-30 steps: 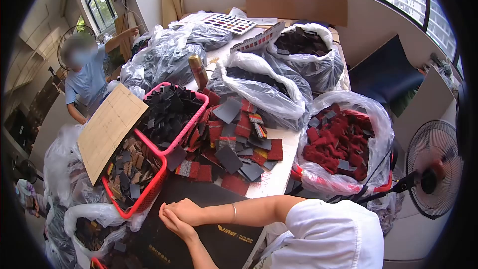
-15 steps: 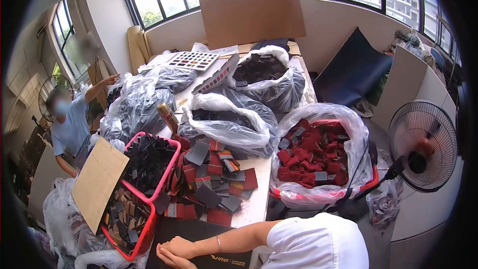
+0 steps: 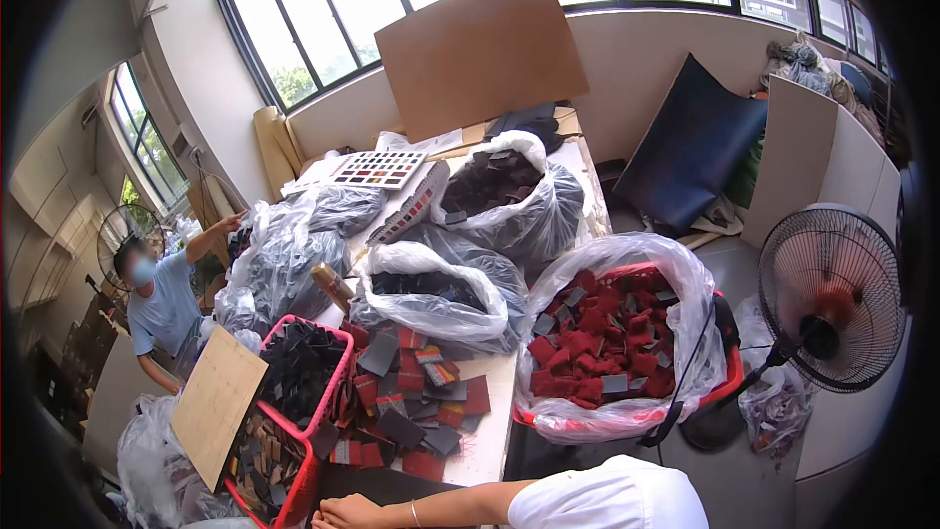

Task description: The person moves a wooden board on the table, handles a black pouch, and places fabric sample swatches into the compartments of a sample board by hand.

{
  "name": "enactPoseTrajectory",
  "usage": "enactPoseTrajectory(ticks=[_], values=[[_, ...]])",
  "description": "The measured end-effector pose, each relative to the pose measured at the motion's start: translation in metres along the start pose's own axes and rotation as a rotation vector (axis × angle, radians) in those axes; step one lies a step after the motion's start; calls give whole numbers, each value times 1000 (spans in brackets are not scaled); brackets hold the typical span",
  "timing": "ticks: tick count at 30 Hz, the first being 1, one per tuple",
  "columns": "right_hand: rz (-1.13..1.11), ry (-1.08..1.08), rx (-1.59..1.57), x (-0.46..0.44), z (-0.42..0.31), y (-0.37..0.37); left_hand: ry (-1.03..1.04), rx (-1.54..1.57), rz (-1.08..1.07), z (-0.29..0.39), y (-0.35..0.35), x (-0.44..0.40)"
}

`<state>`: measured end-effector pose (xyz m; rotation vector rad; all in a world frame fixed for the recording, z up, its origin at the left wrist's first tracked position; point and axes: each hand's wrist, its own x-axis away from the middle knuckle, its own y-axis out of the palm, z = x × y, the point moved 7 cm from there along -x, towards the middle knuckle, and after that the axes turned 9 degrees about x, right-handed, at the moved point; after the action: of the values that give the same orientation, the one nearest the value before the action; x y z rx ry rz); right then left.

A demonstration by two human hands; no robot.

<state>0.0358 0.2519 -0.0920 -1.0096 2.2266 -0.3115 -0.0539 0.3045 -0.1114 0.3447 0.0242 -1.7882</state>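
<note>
Swatch pile (image 3: 411, 400), head view: red, dark grey and striped pieces, heaped loosely on the white bench (image 3: 497, 421); reference for all places below.

Right hand (image 3: 348, 512): in front of the pile, partly cut off by the lower edge; thin bracelet at the wrist, white sleeve (image 3: 612, 495) above it. Fingers appear curled; how far open cannot be told, and no item shows in its hold.

Left hand: cannot be told apart at the lower edge; state likewise cannot be told.

Black panel (image 3: 367, 480): between pile and right hand, partly hidden by the forearm.

Pink basket (image 3: 345, 372): just left of the pile; filled with black pieces.

Red basket (image 3: 305, 492): left and in front of the pile; brown and grey pieces.

Tan board (image 3: 220, 407): farther left of the pile, tilted, beside both baskets.

Brown roll (image 3: 333, 284): behind the pile, leaning.

Plastic bags, two: the nearer (image 3: 421, 260) just behind the pile, the farther (image 3: 553, 211) beyond it; both open, dark contents.

Lined red tub (image 3: 732, 367): right of the pile, apart from it; red pieces (image 3: 602, 343) with some grey.

Standing fan (image 3: 832, 299): far right of the pile.

Second person (image 3: 162, 304): far left of the pile, behind the tan board; blue top, mask, one arm outstretched.
</note>
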Motion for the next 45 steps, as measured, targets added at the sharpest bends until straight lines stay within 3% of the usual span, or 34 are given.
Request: enactPoseTrajectory(ticks=[2,5,6,9,11,14,17,22,27,29,35,45], values=[[68,-25,-73,5,-13,-25,-84,162,-6,-15,-3,-4],[91,-72,-60,12,-37,-59,143,104,-89,-23,-3,-10],[105,-106,-64,18,-45,-69,9,230,-114,-9,4,-4],[86,-196,25,43,-61,-94,-25,-10,-283,-26,-1,-16],[92,-250,168,65,-64,-105,-61,57,-57,-8,5,-3],[-35,-190,302,94,-60,-110,89,-7,-36,18,-2,8],[-23,-159,336,122,-52,-110,196,-61,-67,59,-11,32],[-47,-249,469,136,-68,-113,278,-593,-6,121,-87,94],[-63,-293,494,155,-67,-111,318,-1084,155,124,-200,147],[-19,-262,474,152,-68,-110,283,-1127,203,121,-231,158],[-27,-295,536,157,-68,-100,253,-911,296,93,-259,171],[-66,-354,655,165,-66,-83,260,-854,372,88,-273,174]])
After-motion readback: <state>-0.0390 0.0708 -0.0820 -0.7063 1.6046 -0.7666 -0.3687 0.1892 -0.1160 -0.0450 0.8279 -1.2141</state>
